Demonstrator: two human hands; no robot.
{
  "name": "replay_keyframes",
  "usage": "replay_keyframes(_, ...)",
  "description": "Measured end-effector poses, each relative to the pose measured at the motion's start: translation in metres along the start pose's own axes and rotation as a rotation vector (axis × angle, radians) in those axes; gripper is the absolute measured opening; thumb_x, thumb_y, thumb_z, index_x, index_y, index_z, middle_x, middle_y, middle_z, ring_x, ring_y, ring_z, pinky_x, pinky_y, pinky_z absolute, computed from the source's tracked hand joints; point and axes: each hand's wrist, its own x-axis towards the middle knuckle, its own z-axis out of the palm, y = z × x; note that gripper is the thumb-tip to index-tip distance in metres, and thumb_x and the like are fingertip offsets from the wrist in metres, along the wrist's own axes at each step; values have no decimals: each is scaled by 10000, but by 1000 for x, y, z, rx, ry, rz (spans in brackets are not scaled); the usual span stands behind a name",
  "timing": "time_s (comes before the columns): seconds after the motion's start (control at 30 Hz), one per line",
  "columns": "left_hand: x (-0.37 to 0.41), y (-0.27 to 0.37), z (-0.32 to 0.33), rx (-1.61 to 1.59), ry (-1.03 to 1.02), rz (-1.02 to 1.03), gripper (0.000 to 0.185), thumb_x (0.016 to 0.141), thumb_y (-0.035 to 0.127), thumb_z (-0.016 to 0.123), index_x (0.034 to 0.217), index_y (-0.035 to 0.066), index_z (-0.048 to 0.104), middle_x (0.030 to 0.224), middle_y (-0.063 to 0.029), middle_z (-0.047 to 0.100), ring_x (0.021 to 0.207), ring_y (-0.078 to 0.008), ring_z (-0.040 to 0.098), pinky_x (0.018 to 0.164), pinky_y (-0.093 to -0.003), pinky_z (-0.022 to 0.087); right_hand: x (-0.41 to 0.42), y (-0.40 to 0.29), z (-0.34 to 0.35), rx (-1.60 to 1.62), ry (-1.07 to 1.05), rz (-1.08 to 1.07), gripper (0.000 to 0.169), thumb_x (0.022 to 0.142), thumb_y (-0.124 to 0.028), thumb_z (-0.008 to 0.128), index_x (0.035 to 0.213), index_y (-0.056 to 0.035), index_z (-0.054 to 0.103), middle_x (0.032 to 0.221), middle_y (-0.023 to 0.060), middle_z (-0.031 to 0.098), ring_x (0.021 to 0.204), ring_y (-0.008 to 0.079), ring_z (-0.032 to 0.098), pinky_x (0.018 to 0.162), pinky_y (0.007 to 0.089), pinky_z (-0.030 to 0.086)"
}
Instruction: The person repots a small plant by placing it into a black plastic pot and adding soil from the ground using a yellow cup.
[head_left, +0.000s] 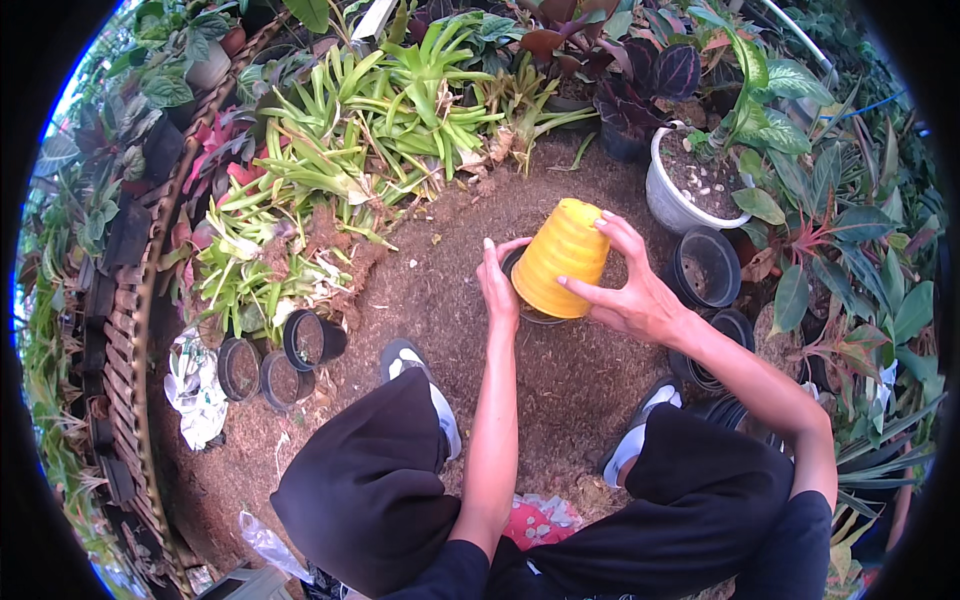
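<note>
A yellow plastic plant pot (562, 259) is held tilted, its narrower end up, in front of me. My right hand (626, 289) grips its right side, with fingers near the upper end and lower on the wall. My left hand (501, 281) is at the left, against a dark pot (513, 262) whose rim shows behind and below the yellow one. Whether the dark pot rests on the ground cannot be told. Both pots are above brown soil between my feet and the plants.
Uprooted green bromeliads (390, 112) lie heaped at the upper left. Black pots (311, 341) stand below them beside a crumpled white bag (196, 386). At the right are a white pot (679, 199) with a plant, and several black pots (705, 266). A brick edging (135, 352) curves along the left.
</note>
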Motion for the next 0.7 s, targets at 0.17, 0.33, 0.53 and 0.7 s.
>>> replay_keyframes(0.17, 3, -4, -2, -1, -24, 50, 773, 1171, 485, 225, 1089, -51, 776, 1116, -143, 792, 1096, -236, 721, 1075, -381, 484, -15, 23, 5, 88, 300, 446, 906, 742, -194, 928, 1516, -255, 460, 1568, 255, 223, 1493, 483, 332, 1203, 566, 425)
replay_keyframes(0.33, 5, -7, -1, -2, -52, 3, 786, 1155, 510, 211, 1092, -13, 795, 1176, -115, 792, 1218, -238, 674, 1195, -398, 366, -77, 75, 47, 154, 185, 872, 1022, 723, -275, 930, 1556, -232, 338, 1495, 326, 249, 1439, 515, 324, 1194, 582, 381)
replay_keyframes(0.53, 6, -5, -3, 32, -44, 32, 776, 1151, 510, 216, 1113, -5, 796, 1178, -113, 792, 1213, -238, 674, 1194, -402, 364, -108, 78, 76, 90, -179, 988, 1037, 736, -276, 936, 1549, -210, 296, 1537, 363, 201, 1438, 613, 281, 1209, 640, 351)
replay_keyframes(0.7, 6, -7, -3, -27, -76, -5, 752, 1150, 506, 236, 1137, 3, 795, 1184, -106, 790, 1216, -239, 670, 1201, -400, 353, -124, 84, 93, 8, -228, 971, 1049, 760, -332, 937, 1560, -196, 273, 1585, 389, 135, 1454, 646, 264, 1213, 645, 363)
